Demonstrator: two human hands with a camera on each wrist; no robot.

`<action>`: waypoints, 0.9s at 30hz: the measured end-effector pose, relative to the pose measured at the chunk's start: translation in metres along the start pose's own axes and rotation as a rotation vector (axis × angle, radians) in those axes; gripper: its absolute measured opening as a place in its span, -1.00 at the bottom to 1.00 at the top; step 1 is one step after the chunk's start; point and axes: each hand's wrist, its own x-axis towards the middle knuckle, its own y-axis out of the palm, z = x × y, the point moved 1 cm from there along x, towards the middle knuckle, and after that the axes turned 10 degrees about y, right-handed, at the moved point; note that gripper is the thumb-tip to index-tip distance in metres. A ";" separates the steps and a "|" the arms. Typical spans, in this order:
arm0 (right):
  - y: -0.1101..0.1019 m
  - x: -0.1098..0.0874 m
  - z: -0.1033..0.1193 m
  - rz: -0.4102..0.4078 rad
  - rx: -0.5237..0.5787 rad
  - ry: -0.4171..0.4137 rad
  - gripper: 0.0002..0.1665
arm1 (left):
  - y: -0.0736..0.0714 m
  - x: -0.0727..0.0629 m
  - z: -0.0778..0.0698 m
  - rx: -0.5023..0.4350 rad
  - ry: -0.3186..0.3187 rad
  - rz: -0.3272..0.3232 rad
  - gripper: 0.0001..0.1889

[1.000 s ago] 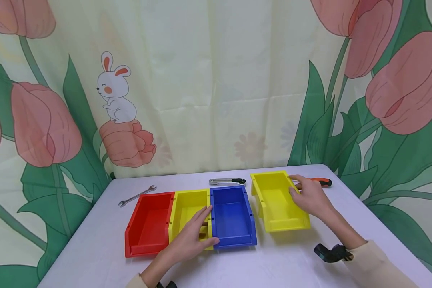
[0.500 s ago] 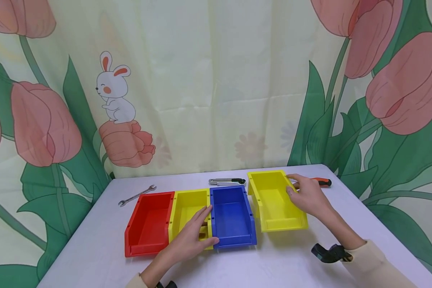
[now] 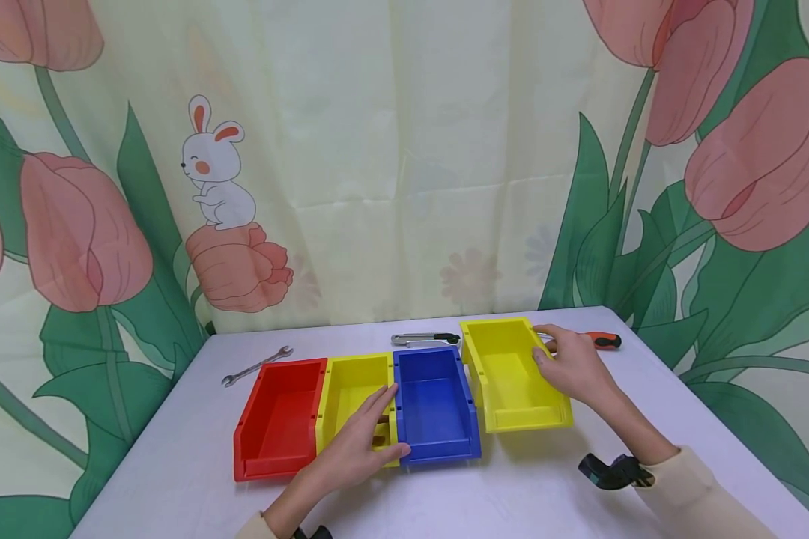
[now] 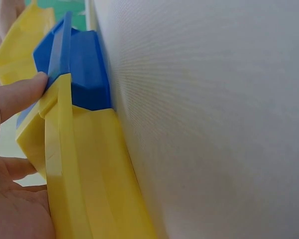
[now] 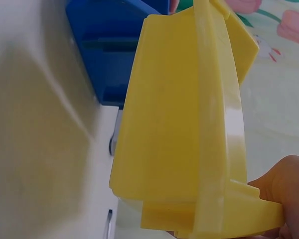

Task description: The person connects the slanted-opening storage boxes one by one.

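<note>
My right hand pinches the right wall of a yellow storage bin, thumb inside and fingers outside. The bin hangs slightly above the table, just right of the blue bin; a shadow lies below it. In the right wrist view the held bin partly covers the blue one. My left hand rests where the second yellow bin meets the blue bin, its fingers fairly straight. In the left wrist view the thumb touches this joint. A red bin stands against the second yellow bin's left side.
On the white-covered table a double-ended wrench lies at the back left. A silver tool with a dark end lies behind the blue bin. An orange-and-black tool handle shows behind my right hand. A printed curtain hangs behind.
My right hand has moved the raised yellow bin a little to the left, closer to the blue bin. My left hand and the three joined bins have stayed in place.
</note>
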 end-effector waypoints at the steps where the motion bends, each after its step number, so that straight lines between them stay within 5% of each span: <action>1: 0.000 0.000 0.000 0.001 0.002 0.000 -0.39 | 0.000 0.000 0.000 0.001 -0.001 0.000 0.06; 27: 0.014 -0.002 -0.003 0.010 0.007 0.036 -0.38 | 0.001 0.000 0.001 -0.002 0.001 -0.001 0.05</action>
